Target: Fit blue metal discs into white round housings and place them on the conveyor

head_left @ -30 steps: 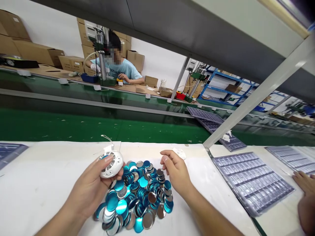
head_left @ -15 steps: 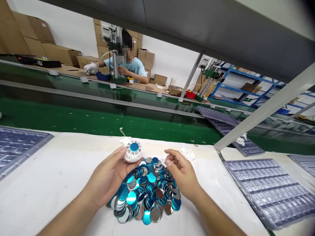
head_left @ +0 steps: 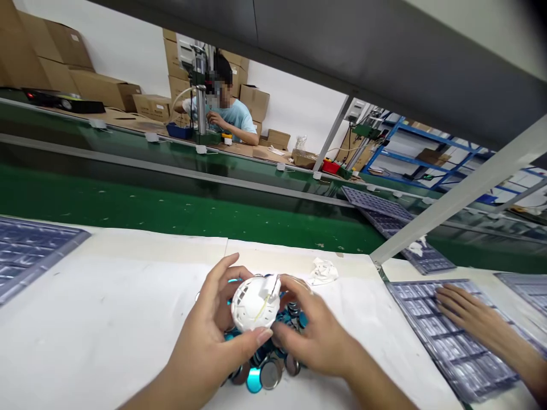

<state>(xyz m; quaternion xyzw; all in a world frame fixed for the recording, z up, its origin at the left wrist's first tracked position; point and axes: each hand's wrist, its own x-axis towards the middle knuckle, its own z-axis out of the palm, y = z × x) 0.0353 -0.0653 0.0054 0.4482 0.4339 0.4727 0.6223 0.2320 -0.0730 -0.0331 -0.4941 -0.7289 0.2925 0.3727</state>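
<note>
The perforated housing [head_left: 255,303] is moulded from smooth white plastic, and the discs [head_left: 270,373] under it are finished in polished metal, some faced with glossy teal. A matt white paper sheet [head_left: 128,296] is laid beneath them, and the blister tray [head_left: 444,359] beside it is formed from shiny clear plastic.
</note>
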